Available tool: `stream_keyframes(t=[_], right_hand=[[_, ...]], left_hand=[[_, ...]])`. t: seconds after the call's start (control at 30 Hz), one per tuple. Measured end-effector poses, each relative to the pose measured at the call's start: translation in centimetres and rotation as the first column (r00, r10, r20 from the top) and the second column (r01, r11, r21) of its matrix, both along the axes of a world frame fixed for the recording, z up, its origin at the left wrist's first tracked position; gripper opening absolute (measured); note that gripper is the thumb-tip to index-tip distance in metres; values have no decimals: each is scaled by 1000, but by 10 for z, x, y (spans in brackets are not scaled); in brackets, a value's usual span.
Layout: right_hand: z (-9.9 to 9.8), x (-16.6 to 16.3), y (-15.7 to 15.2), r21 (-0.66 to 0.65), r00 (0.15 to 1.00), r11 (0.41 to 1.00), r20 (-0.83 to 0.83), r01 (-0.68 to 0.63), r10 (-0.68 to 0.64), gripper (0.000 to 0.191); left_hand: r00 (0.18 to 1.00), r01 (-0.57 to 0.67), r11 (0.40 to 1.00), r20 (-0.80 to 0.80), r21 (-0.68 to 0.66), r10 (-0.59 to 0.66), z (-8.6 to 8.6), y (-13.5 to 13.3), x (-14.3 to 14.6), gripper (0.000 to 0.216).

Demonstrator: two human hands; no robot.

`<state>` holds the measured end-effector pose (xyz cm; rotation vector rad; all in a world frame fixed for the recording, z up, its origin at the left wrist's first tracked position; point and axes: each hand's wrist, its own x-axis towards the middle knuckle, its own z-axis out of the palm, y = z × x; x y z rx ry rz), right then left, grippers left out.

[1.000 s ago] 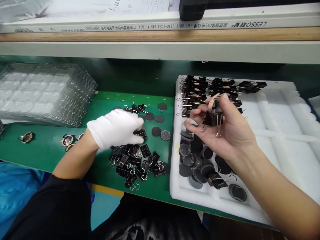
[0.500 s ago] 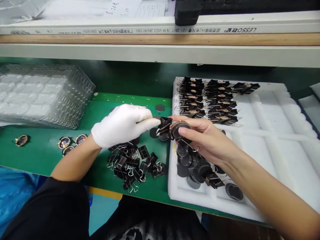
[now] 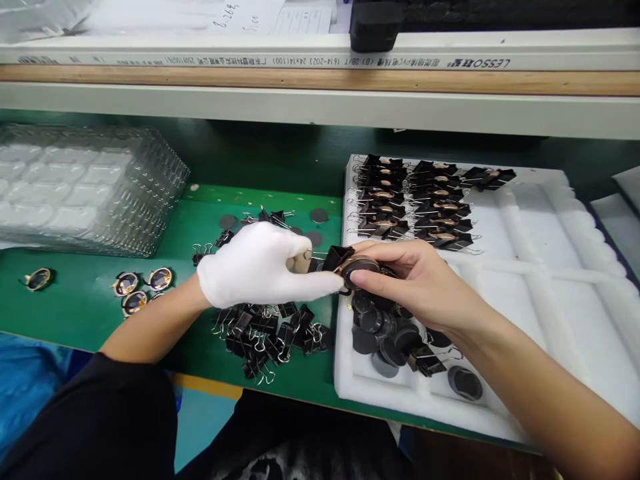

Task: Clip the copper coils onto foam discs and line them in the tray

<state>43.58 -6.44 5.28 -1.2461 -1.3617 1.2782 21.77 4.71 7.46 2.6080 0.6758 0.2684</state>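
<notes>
My left hand (image 3: pixel 255 267), in a white glove, pinches a black binder clip (image 3: pixel 336 257) by its wire handles. My bare right hand (image 3: pixel 415 283) grips a round dark disc with a copper rim (image 3: pixel 357 267) right against that clip. Both hands meet at the left edge of a white foam tray (image 3: pixel 530 267). Below my left hand lies a pile of loose black binder clips (image 3: pixel 270 333) on the green mat (image 3: pixel 90 313). Several dark discs (image 3: pixel 380 330) lie in the tray's near compartment, under my right hand.
Rows of clipped parts (image 3: pixel 410 200) fill the tray's far left slots. A stack of clear blister trays (image 3: pixel 85 190) sits at the left. Three copper-rimmed rings (image 3: pixel 143 287) and one more (image 3: pixel 37 279) lie on the mat. A shelf rail (image 3: pixel 320 107) runs overhead.
My right hand came down from over the tray with a clipped part to meet my left hand. My left hand lifted a clip from the pile and brought it onto the disc.
</notes>
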Motion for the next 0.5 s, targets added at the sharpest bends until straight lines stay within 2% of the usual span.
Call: stream_keyframes(t=[0.13,0.2,0.3,0.37,0.5], right_hand=[[-1,-1,0,-33,999,999,43,-10,11,11],[1,1,1,-13,997,1000,77,2,-1,13],[9,11,3,34,984,998,169,59,-64,14],[16,23,4,15,967,996,239,84,-85,13],[23,43,6,8,946,999,319,49,-49,20]], left_hand=[[999,17,988,-34,151,-12,-7,-1,2,55],[999,41,987,-32,155,-36,-10,1,3,54],[998,62,997,-5,41,-62,-10,5,4,48],[996,81,996,37,-45,-79,-11,7,4,45],[988,155,971,51,-183,-148,-15,2,6,45]])
